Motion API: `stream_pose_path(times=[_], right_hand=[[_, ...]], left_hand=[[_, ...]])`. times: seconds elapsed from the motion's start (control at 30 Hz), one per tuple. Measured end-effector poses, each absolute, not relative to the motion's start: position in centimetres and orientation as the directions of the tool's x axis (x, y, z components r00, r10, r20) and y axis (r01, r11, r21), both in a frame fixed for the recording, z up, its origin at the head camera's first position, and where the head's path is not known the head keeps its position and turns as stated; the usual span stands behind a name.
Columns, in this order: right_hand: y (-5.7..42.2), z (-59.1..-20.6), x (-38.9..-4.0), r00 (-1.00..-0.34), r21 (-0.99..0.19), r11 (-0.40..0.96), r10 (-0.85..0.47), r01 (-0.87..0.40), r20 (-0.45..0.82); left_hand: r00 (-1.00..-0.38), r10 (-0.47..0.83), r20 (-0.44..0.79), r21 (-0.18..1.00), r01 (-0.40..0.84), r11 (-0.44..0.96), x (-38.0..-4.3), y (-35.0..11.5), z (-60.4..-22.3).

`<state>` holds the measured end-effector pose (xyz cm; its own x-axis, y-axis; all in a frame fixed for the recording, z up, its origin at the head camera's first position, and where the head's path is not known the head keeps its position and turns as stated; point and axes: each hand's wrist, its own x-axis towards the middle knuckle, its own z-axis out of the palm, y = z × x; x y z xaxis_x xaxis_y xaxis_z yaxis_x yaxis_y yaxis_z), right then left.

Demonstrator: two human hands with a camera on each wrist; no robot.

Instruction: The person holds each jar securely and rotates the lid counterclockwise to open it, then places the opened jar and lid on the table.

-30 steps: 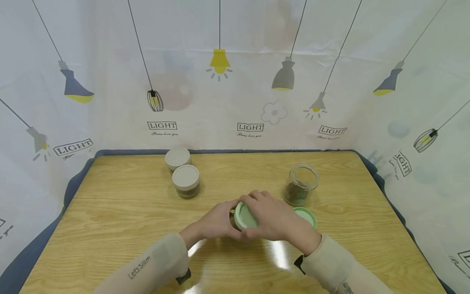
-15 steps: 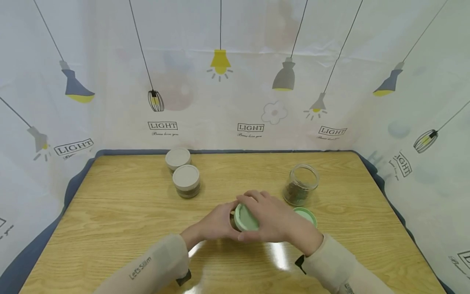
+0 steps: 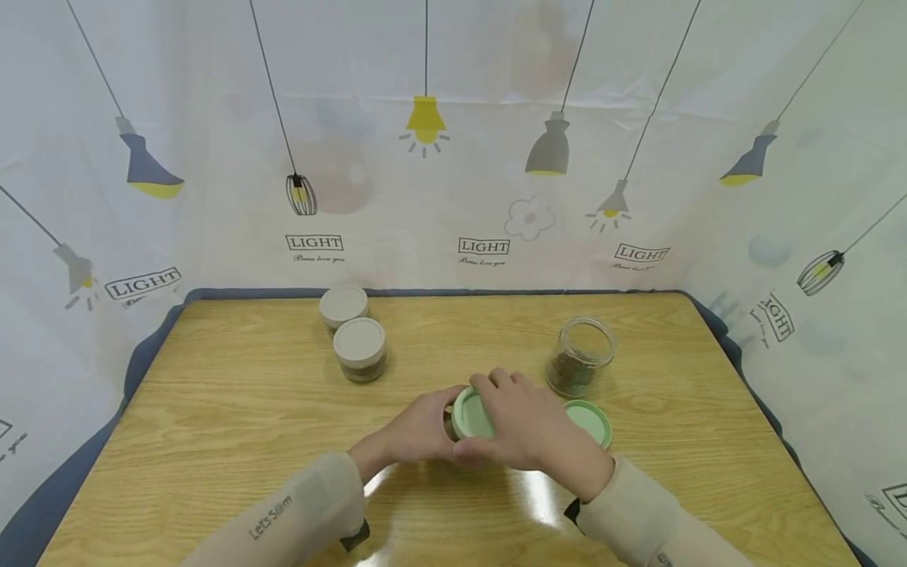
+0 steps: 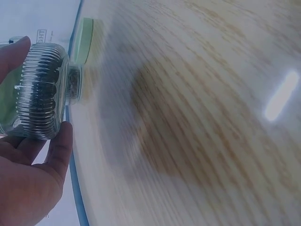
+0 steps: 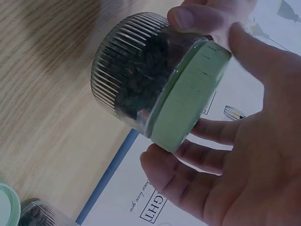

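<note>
In the head view my left hand (image 3: pixel 421 429) grips a ribbed clear jar (image 5: pixel 134 68) with dark bits inside, tilted and held above the table. A pale green lid (image 3: pixel 471 413) sits on its mouth, and my right hand (image 3: pixel 531 421) has its fingers and thumb around that lid's rim. The left wrist view shows my left fingers and thumb around the jar's glass side. Just right of my right hand, a second green lid (image 3: pixel 590 424) lies on the table. Behind it stands a lidless glass jar (image 3: pixel 577 362), partly filled with dark bits.
Two jars with whitish lids stand at the back left, the nearer jar (image 3: pixel 360 346) in front of the farther jar (image 3: pixel 343 305). The wooden table (image 3: pixel 248 378) ends at a dark blue edge against a printed white curtain (image 3: pixel 397 189).
My right hand has shifted slightly on the lid, its fingers and wrist turning a little. More of the loose green lid shows now. My left hand and the jar have hardly moved.
</note>
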<state>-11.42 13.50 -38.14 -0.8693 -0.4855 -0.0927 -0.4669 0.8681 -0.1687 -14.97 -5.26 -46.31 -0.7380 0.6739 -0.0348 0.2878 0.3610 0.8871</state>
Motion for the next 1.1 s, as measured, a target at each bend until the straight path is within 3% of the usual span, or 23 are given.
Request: stream_pose_path(times=[0.3, 0.7, 0.9, 1.1], right_hand=[[13.9, -38.3, -12.0, -0.83, -0.26, 0.814, -0.553, -0.52, -0.073], [14.5, -37.6, -12.3, -0.745, -0.355, 0.735, -0.653, -0.578, -0.137], [14.7, -37.3, -12.2, -0.762, -0.367, 0.747, -0.632, -0.554, -0.137], [14.4, -37.5, -12.0, -0.817, -0.261, 0.803, -0.571, -0.536, -0.081]], left_hand=[[-0.744, 0.667, -0.04, 0.87, 0.303, 0.39, -15.0, -5.0, -46.3], [-0.744, 0.665, -0.068, 0.909, 0.229, 0.349, -14.6, -4.9, -46.3], [-0.744, 0.666, -0.059, 0.898, 0.252, 0.361, -14.7, -5.0, -46.5], [-0.739, 0.67, -0.077, 0.901, 0.235, 0.364, -14.7, -5.2, -46.3]])
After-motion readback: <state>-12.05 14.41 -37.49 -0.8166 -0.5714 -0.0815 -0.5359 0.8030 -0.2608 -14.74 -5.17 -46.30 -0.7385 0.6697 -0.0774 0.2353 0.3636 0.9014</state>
